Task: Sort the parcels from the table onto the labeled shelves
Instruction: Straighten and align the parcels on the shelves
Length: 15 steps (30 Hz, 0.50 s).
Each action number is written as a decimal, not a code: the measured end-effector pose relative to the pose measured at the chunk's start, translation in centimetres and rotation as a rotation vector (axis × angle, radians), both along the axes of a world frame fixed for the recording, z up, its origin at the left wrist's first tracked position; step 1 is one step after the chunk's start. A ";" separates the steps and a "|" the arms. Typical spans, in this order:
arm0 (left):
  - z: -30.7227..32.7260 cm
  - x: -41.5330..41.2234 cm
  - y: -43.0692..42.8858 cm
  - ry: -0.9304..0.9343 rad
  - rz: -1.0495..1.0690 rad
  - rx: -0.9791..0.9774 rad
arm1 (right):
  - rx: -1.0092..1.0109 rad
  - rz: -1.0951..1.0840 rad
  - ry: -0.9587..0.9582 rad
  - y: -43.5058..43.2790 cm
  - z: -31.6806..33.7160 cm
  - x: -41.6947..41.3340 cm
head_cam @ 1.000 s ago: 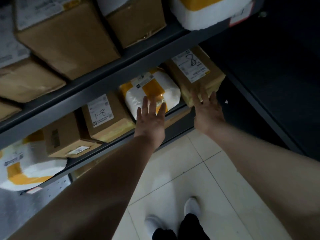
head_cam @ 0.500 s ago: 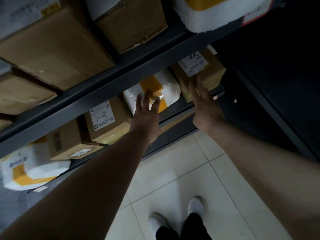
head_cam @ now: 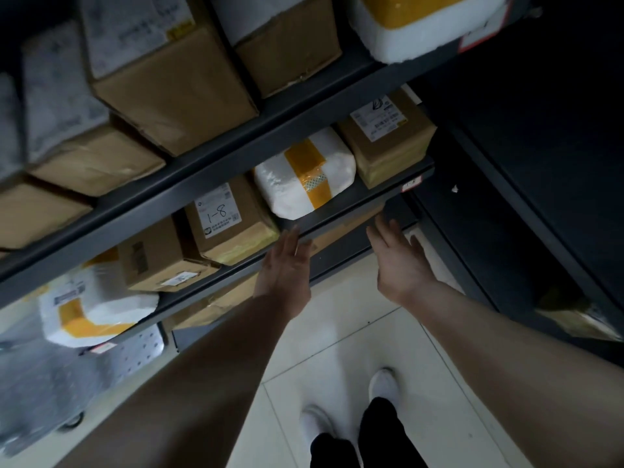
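Middle shelf (head_cam: 354,206): you have five parcels in a row here. From your right they are a taped cardboard box (head_cam: 388,143) with a printed label on top, a white foam parcel (head_cam: 304,177) banded in yellow tape, a box marked 1-8 (head_cam: 229,221), a smaller brown box (head_cam: 152,261), and a second foam parcel (head_cam: 91,309) at the far left.
Shelf tag (head_cam: 412,184): it sits on the front edge below the taped cardboard box, and its writing is too small to read.
Upper shelf (head_cam: 236,146): it carries big cardboard cartons (head_cam: 169,82) and another foam block (head_cam: 422,28) at the right end.
Your left hand (head_cam: 287,265): the back faces up, the fingers are straight and close together, and it holds nothing. The fingertips reach the middle shelf's front edge just below the white foam parcel. You cannot tell whether they touch it.
Your right hand (head_cam: 398,261): the fingers are loosely spread and it holds nothing. It sits below the shelf edge under the taped cardboard box, apart from your left hand.
Floor (head_cam: 337,332): pale tiles, with your white shoes (head_cam: 383,383) on them.
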<state>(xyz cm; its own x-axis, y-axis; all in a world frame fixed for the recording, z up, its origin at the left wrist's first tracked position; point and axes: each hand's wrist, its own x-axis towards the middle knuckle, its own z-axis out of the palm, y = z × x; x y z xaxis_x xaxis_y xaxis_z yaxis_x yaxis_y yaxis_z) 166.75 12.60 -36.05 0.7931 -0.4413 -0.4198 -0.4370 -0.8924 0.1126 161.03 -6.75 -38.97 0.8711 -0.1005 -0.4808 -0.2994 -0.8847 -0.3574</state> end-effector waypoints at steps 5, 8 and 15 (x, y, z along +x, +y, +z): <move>4.0 -1.0 1.5 0.052 0.030 0.078 | -0.062 0.095 0.074 1.4 3.9 -1.9; 6.9 -2.0 2.5 0.058 -0.021 0.104 | -0.050 0.082 0.080 2.6 7.0 -3.4; 15.5 -5.2 5.5 0.034 -0.077 0.091 | -0.034 0.055 -0.016 7.0 15.5 -7.0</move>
<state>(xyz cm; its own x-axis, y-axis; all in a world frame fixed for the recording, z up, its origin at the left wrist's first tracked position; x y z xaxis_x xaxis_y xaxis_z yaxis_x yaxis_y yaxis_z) 161.52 18.13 -20.52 0.7430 -0.4591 -0.4869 -0.5020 -0.8635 0.0482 154.02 0.24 -23.52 0.8834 -0.0683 -0.4636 -0.2444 -0.9113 -0.3314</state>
